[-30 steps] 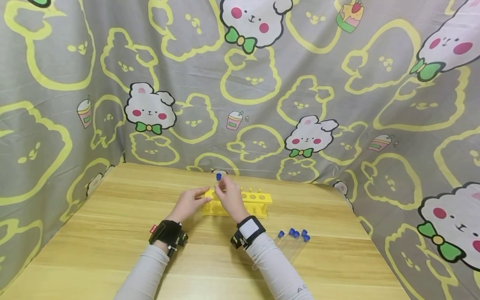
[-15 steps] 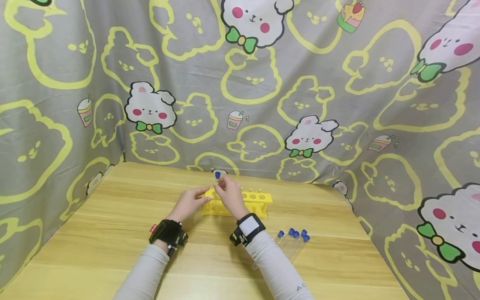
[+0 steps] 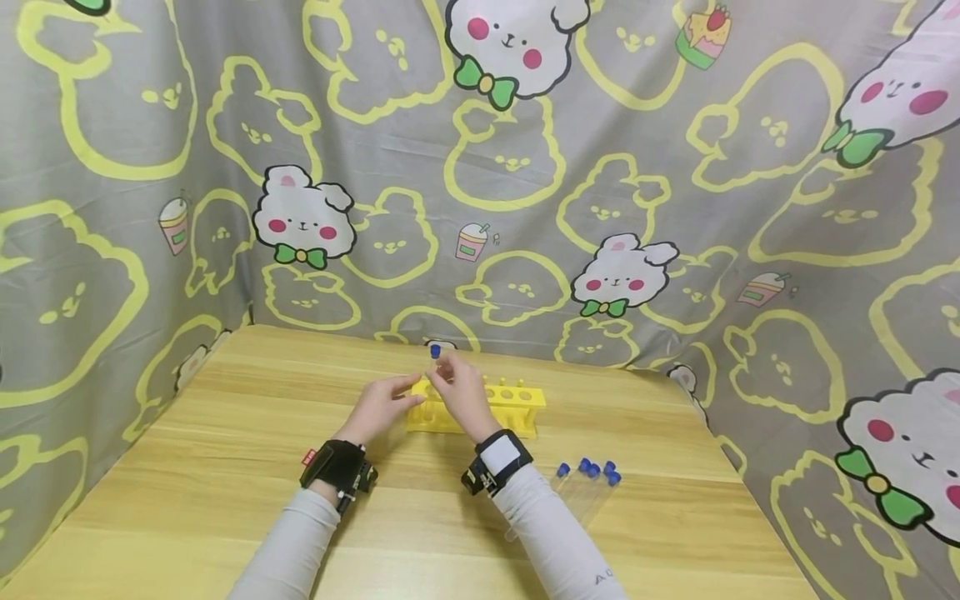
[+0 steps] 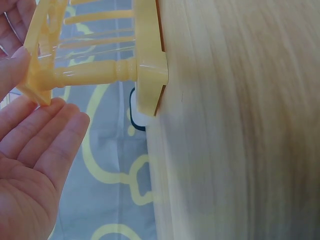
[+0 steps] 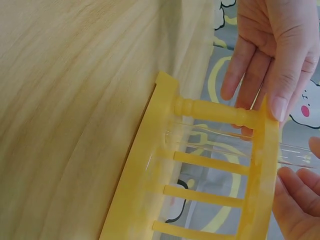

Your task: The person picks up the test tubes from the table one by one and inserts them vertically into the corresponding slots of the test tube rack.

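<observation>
A yellow test tube rack (image 3: 525, 397) stands on the wooden table. At its left end my left hand (image 3: 380, 408) pinches the top plate, thumb on one side and fingertips on the other; this grip shows close up in the right wrist view. My right hand (image 3: 461, 396) holds a clear test tube (image 5: 215, 142) near its blue cap (image 3: 435, 352). The tube runs upright through the end hole beside the left hand, and its lower end reaches down close to the base plate. The other holes in view hold no tubes.
Several clear test tubes (image 3: 588, 500) with blue caps lie on the table (image 3: 420, 533) to the right, partly hidden by the right forearm. A grey patterned curtain (image 3: 405, 150) surrounds the table at the back and sides.
Both hands, the rack and the tube look almost unmoved. The blue cap has shifted very slightly up and left since the first frame.
</observation>
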### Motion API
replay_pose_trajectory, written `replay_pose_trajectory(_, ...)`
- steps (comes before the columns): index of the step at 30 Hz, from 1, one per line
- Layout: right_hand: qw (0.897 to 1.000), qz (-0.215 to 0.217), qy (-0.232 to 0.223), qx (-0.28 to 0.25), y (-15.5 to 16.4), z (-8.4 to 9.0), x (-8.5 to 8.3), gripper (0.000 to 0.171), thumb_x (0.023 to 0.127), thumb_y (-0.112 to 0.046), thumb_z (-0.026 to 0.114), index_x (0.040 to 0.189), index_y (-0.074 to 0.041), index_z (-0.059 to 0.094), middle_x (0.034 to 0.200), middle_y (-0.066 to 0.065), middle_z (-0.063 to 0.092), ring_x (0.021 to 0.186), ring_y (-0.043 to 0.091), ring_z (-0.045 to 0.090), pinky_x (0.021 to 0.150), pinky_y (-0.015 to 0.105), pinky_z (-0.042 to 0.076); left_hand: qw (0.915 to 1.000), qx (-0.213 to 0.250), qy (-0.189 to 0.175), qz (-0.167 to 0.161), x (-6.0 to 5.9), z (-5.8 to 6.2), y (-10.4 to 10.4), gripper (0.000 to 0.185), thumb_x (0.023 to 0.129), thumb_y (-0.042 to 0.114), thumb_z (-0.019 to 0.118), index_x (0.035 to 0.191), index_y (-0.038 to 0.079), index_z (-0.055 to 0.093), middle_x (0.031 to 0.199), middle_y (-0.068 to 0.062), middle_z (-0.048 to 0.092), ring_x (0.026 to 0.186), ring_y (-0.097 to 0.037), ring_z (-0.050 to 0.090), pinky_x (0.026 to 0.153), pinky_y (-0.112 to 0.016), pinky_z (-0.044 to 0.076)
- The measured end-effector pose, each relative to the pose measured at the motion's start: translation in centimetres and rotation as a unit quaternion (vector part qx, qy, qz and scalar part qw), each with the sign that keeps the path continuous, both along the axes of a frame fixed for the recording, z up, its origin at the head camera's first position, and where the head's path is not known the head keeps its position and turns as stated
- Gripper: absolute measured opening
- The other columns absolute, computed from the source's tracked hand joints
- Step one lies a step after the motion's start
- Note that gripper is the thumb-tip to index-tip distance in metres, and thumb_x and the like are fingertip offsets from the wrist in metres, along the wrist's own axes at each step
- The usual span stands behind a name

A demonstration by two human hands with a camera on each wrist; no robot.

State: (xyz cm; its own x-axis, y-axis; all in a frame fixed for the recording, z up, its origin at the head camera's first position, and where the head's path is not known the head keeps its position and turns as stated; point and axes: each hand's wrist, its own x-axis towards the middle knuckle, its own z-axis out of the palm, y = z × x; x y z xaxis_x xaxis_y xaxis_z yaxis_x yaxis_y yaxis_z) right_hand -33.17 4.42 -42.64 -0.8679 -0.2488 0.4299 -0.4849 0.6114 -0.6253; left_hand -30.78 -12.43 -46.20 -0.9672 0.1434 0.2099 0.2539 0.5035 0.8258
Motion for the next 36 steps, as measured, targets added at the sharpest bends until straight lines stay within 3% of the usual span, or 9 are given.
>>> replay_pose_trajectory(11, 0.997, -0.012, -0.036, -0.065, 2.0, 1.0, 0.6, 0.034, 0.093, -0.025, 0.066, 0.119, -0.002, 0.063, 0.1, 0.012, 0.072, 0.097, 0.026, 0.07, 0.081, 0.034, 0.062, 0.9999, 0.011, -0.012, -0.004, -0.1, -0.3, 0.1, 0.054, 0.091, 0.027, 0.068, 0.138, 0.005, 0.054, 0.142, -0.015, 0.054, 0.124, -0.036, 0.058, 0.102, -0.046, 0.05)
replay_pose_trajectory(21, 0.993, -0.04, -0.015, -0.109, 5.3, 2.4, 1.0, 0.032, 0.091, -0.022, 0.069, 0.116, -0.003, 0.063, 0.102, 0.015, 0.071, 0.097, 0.028, 0.069, 0.087, 0.037, 0.06, 0.9997, 0.013, -0.019, -0.002, 0.1, -0.3, 0.1, 0.054, 0.092, 0.027, 0.067, 0.139, 0.006, 0.052, 0.143, -0.013, 0.053, 0.125, -0.036, 0.057, 0.104, -0.046, 0.049)
replay_pose_trajectory(36, 0.987, -0.103, 0.013, -0.12, 12.6, 2.8, 1.8, 0.03, 0.09, -0.021, 0.07, 0.113, -0.002, 0.065, 0.101, 0.017, 0.071, 0.096, 0.03, 0.069, 0.087, 0.041, 0.06, 0.9997, 0.012, -0.02, 0.002, 0.0, -0.4, 0.2, 0.055, 0.091, 0.03, 0.068, 0.139, 0.009, 0.053, 0.143, -0.011, 0.053, 0.126, -0.035, 0.056, 0.107, -0.047, 0.047)
